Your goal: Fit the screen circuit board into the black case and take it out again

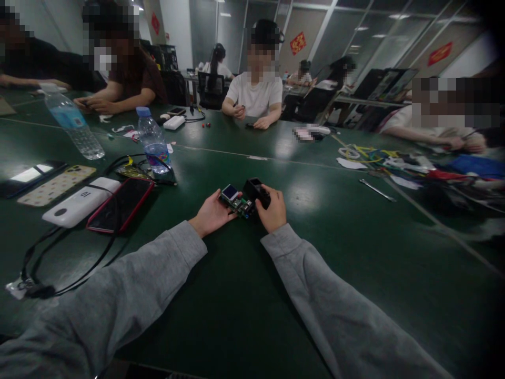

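Both my arms in grey sleeves reach onto the dark green table [244, 295]. My left hand [211, 215] grips a small green circuit board [241, 204] that carries a little square screen [229, 192] at its left end. My right hand [271, 210] is closed on a black box-shaped part [256, 190] that touches the right end of the board. Fingers and thumbs of both hands are pressed round these pieces.
To my left lie a red-edged phone [120, 204], a white power bank [81, 201], a patterned phone case [55, 185], black cables [71, 263] and two water bottles [153, 141]. A metal tool [376, 190] and colourful clutter [394, 160] lie right. Several people sit round the far side.
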Tool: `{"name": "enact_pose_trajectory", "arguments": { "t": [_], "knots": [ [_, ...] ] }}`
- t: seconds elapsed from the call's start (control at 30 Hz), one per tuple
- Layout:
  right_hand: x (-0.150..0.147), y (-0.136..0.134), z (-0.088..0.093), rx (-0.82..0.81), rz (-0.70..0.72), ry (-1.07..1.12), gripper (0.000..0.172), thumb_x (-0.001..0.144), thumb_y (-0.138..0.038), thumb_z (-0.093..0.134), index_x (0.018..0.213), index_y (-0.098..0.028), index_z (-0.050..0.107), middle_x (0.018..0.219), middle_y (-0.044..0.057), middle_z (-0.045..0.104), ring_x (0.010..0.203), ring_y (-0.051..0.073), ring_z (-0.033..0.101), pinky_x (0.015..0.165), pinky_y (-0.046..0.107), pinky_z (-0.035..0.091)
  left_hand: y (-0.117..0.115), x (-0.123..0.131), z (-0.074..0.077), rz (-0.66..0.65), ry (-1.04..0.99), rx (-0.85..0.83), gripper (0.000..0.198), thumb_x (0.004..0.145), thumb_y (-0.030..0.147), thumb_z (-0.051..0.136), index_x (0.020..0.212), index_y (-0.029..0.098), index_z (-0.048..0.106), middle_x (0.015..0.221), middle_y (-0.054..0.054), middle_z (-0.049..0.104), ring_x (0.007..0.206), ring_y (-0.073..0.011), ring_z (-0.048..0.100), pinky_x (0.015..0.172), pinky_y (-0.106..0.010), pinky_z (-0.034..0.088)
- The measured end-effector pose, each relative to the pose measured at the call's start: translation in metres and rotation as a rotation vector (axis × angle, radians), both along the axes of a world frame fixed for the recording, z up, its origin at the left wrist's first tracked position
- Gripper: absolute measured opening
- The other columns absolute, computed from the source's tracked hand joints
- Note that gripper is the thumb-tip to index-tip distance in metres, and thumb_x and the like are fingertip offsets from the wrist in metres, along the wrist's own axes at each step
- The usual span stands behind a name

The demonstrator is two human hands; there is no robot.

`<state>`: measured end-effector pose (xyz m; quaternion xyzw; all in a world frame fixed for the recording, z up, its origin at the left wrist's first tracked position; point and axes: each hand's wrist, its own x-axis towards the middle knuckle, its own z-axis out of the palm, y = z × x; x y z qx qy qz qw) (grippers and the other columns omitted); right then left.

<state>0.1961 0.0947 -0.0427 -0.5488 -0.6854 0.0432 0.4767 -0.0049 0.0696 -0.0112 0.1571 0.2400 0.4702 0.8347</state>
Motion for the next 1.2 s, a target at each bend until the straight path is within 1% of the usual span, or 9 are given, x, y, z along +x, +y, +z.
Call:
{"name": "enact_pose_trajectory", "arguments": {
  "t": [0.13, 0.27, 0.4, 0.67, 0.73, 0.87, 1.0, 1.1, 1.2],
  "knots": [
    [-0.002, -0.008, 0.014, 0.254, -0.038, 0.142, 0.049, 0.088, -0.031, 0.054, 0.135, -0.019, 0.047, 0.123, 0.014, 0.054, 0.117, 0.028, 0.053, 0.102, 0.054, 0.044, 0.000, 0.000, 0.000, 0.000, 0.000, 0.013, 0.043, 0.100, 0.046, 0.032, 0.123, 0.017, 0.054, 0.119, -0.011, 0.065, 0.103, -0.0245, 0.062, 0.091, -0.041, 0.046],
    [-0.014, -0.024, 0.026, 0.328, 0.134, 0.063, 0.049, 0.087, -0.029, 0.056, 0.134, -0.021, 0.048, 0.120, 0.013, 0.056, 0.114, 0.029, 0.055, 0.098, 0.053, 0.048, 0.002, 0.000, -0.002, -0.010, -0.003, 0.029, 0.044, 0.099, 0.048, 0.032, 0.117, 0.018, 0.057, 0.111, -0.010, 0.066, 0.096, -0.0235, 0.064, 0.087, -0.040, 0.046],
    [-0.026, -0.036, 0.028, 0.320, 0.305, -0.042, 0.050, 0.084, -0.025, 0.059, 0.133, -0.021, 0.050, 0.118, 0.014, 0.055, 0.112, 0.029, 0.056, 0.095, 0.050, 0.051, 0.002, 0.000, -0.003, 0.006, -0.011, -0.023, 0.040, 0.097, 0.051, 0.036, 0.103, 0.020, 0.059, 0.096, -0.008, 0.067, 0.087, -0.0219, 0.065, 0.087, -0.041, 0.046],
    [-0.027, -0.029, 0.016, 0.171, 0.432, -0.139, 0.052, 0.083, -0.021, 0.060, 0.133, -0.023, 0.048, 0.120, 0.013, 0.054, 0.114, 0.028, 0.056, 0.097, 0.048, 0.051, 0.002, 0.000, -0.002, 0.017, 0.003, -0.006, 0.053, 0.090, 0.066, 0.044, 0.098, 0.017, 0.062, 0.089, -0.008, 0.069, 0.082, -0.0202, 0.065, 0.080, -0.036, 0.049],
    [-0.027, -0.025, 0.013, 0.097, 0.482, -0.162, 0.052, 0.082, -0.021, 0.060, 0.132, -0.023, 0.047, 0.119, 0.013, 0.055, 0.113, 0.028, 0.057, 0.097, 0.048, 0.051, 0.002, 0.001, -0.001, 0.016, 0.036, -0.005, 0.045, 0.090, 0.059, 0.052, 0.100, 0.017, 0.063, 0.090, -0.007, 0.069, 0.083, -0.0187, 0.065, 0.080, -0.034, 0.050],
    [-0.026, -0.022, 0.011, 0.013, 0.546, -0.127, 0.052, 0.081, -0.023, 0.063, 0.129, -0.025, 0.044, 0.119, 0.012, 0.056, 0.113, 0.028, 0.057, 0.097, 0.049, 0.049, -0.001, 0.004, 0.000, 0.086, 0.109, 0.043, 0.022, 0.085, 0.027, 0.068, 0.104, 0.017, 0.062, 0.093, -0.004, 0.069, 0.082, -0.0137, 0.065, 0.078, -0.029, 0.050],
    [-0.025, -0.022, 0.013, -0.099, 0.545, 0.091, 0.048, 0.081, -0.042, 0.067, 0.120, -0.024, 0.045, 0.117, 0.012, 0.056, 0.112, 0.028, 0.056, 0.099, 0.049, 0.046, -0.005, 0.005, 0.000, 0.090, 0.181, 0.068, 0.026, 0.080, 0.025, 0.073, 0.102, 0.018, 0.064, 0.088, -0.003, 0.069, 0.078, -0.0133, 0.065, 0.074, -0.028, 0.051],
    [-0.024, -0.018, 0.012, -0.278, 0.500, 0.349, 0.046, 0.081, -0.056, 0.062, 0.110, -0.024, 0.044, 0.106, 0.009, 0.058, 0.103, 0.025, 0.059, 0.094, 0.047, 0.048, -0.007, 0.005, 0.002, 0.074, 0.186, 0.107, 0.027, 0.079, 0.024, 0.073, 0.105, 0.018, 0.065, 0.104, -0.005, 0.070, 0.090, -0.0157, 0.065, 0.084, -0.032, 0.051],
    [-0.023, -0.014, 0.011, -0.456, 0.565, 0.491, 0.052, 0.075, -0.063, 0.066, 0.103, -0.025, 0.044, 0.096, 0.005, 0.059, 0.094, 0.023, 0.061, 0.091, 0.045, 0.048, -0.007, 0.005, 0.005, 0.054, 0.189, 0.132, 0.027, 0.080, 0.022, 0.071, 0.106, 0.019, 0.066, 0.115, -0.005, 0.069, 0.099, -0.0163, 0.064, 0.090, -0.033, 0.049]
  ]
}}
